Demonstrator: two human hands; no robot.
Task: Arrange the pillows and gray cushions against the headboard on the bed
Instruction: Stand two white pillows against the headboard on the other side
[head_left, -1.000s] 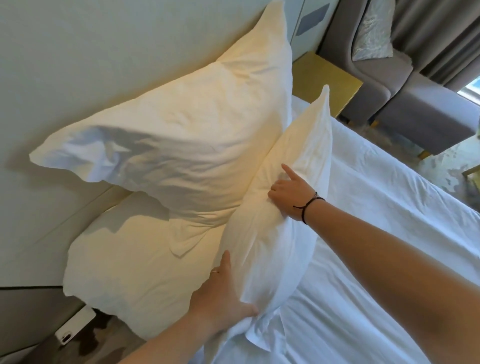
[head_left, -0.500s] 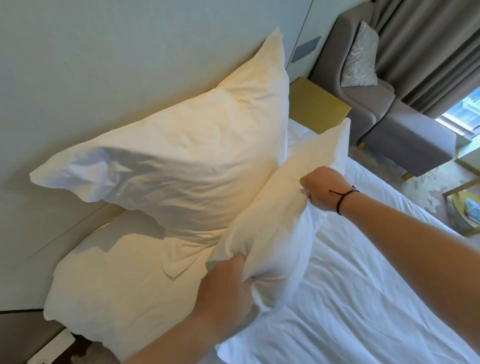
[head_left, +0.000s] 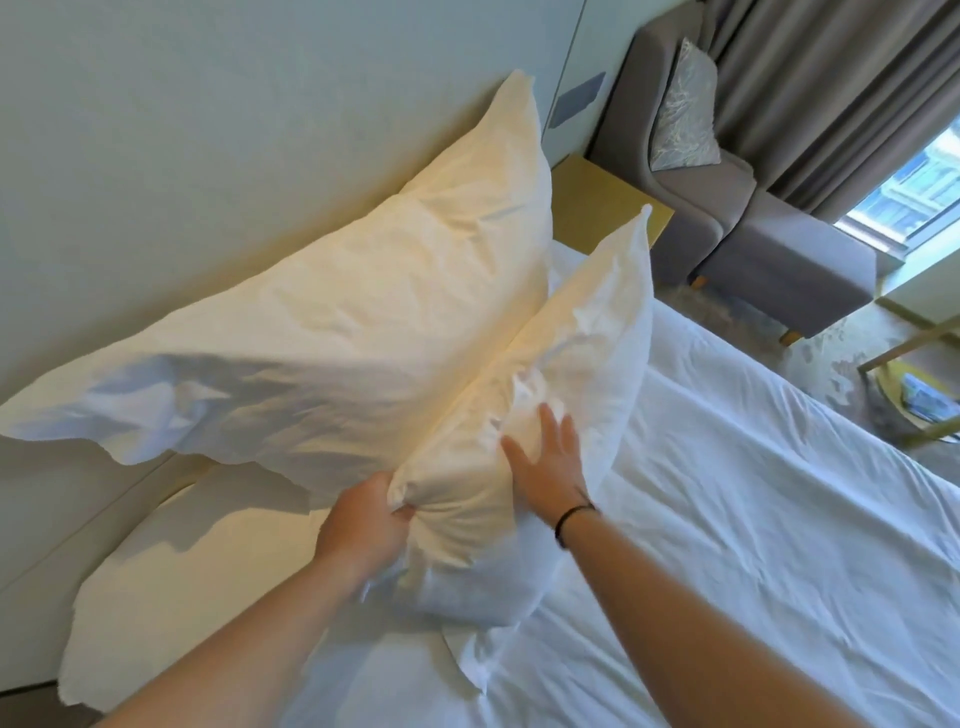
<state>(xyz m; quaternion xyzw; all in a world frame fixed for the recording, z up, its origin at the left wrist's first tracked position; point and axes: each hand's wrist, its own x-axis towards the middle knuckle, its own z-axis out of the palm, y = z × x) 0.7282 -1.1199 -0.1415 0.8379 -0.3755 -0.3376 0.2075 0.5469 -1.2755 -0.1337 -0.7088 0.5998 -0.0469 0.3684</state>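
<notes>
A large white pillow leans against the pale headboard. Under it another white pillow lies flat at the bed's head. In front stands a smaller white pillow, tilted against the large one. My left hand grips its near lower corner. My right hand, with a black band at the wrist, lies flat with spread fingers on its front face. A gray patterned cushion sits on the armchair at the back right.
White sheet covers the bed to the right. A yellow bedside table stands past the pillows. Beyond it are a gray armchair with ottoman, curtains and a window. A yellow-framed stand is on the floor.
My right hand let go of the small pillow's upper edge, opened, and now presses its front face lower down. The pillow stands more upright against the large one. My left hand still holds the corner.
</notes>
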